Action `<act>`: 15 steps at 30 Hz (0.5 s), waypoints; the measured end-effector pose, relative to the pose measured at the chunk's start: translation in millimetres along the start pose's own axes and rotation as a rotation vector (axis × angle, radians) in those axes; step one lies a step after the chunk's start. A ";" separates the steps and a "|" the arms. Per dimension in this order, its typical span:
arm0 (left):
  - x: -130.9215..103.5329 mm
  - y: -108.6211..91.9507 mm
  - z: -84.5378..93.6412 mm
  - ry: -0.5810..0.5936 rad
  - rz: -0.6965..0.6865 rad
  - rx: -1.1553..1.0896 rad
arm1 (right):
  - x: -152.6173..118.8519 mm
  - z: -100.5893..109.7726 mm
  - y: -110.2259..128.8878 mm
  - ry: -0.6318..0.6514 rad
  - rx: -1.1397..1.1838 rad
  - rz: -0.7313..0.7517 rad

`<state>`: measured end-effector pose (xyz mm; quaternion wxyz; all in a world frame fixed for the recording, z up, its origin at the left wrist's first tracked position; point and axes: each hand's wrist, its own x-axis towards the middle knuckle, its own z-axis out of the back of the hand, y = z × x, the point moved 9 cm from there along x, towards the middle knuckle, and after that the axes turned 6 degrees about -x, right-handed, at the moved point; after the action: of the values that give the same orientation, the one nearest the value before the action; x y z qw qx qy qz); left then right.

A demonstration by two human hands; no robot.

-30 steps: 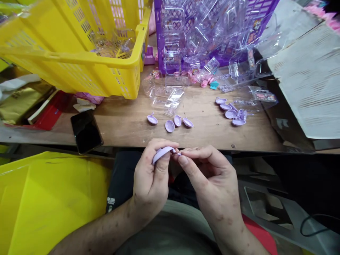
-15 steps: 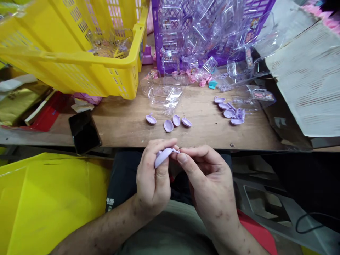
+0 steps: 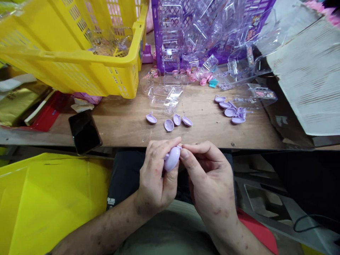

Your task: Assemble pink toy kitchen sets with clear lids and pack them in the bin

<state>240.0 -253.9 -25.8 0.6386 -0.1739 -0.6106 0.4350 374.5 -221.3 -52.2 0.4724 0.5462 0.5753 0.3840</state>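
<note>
Holding a purple toy (image 3: 172,160) tight in fingers of the left hand (image 3: 156,175), below mid-frame. Pinching its tiny end, mostly hidden, with fingers of the right hand (image 3: 213,179).

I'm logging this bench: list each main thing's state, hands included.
Held lilac shell: domed side showing
Left hand: closed around that shell
Right hand: pinching at the shell's end
Four nearest loose shells: hollow sides showing
Smartphone: screen dark, overhanging bench edge
Yellow slotted crate: clear packaging inside
Purple crate: partly hidden by clear packaging
</note>
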 end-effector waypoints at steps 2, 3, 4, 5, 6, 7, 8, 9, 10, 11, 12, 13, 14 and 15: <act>-0.3 -0.4 -1.3 0.019 -0.037 0.005 | 0.5 -0.1 -4.5 0.002 0.025 -0.023; -0.4 0.7 -1.6 0.024 -0.045 -0.005 | 0.6 -0.5 -7.2 0.007 0.040 -0.041; -0.5 2.1 -2.1 0.030 -0.046 -0.022 | 0.5 -1.3 -9.9 0.016 0.059 -0.060; -0.5 3.7 -2.6 0.035 -0.045 -0.045 | 0.4 -2.4 -11.8 0.026 0.081 -0.075; -0.5 5.3 -3.5 0.044 -0.040 -0.067 | 0.2 -3.5 -12.8 0.035 0.102 -0.084; -0.5 6.5 -4.4 0.051 -0.036 -0.085 | 0.1 -4.5 -12.9 0.043 0.121 -0.086; -0.3 7.4 -5.2 0.058 -0.032 -0.099 | 0.3 -5.3 -12.5 0.048 0.134 -0.083; 0.0 7.9 -5.6 0.061 -0.030 -0.107 | 0.8 -5.5 -11.7 0.049 0.143 -0.077; 0.5 8.1 -5.9 0.065 -0.030 -0.111 | 1.7 -5.1 -11.1 0.047 0.147 -0.068; 1.2 8.1 -6.2 0.073 -0.033 -0.109 | 3.2 -4.1 -11.3 0.044 0.146 -0.062; 2.2 8.7 -6.9 0.089 -0.034 -0.098 | 5.2 -2.5 -12.3 0.040 0.140 -0.058; 3.5 10.5 -7.5 0.112 -0.031 -0.072 | 7.8 -0.4 -14.2 0.036 0.127 -0.055; 5.1 13.7 -7.7 0.139 -0.024 -0.027 | 11.0 1.7 -16.8 0.038 0.109 -0.054; 7.3 18.6 -6.7 0.162 -0.015 0.036 | 14.5 2.7 -20.4 0.057 0.085 -0.060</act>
<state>239.0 -235.8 -36.6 0.6920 -0.1925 -0.5504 0.4255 372.2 -209.3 -74.3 0.4435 0.5370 0.6205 0.3603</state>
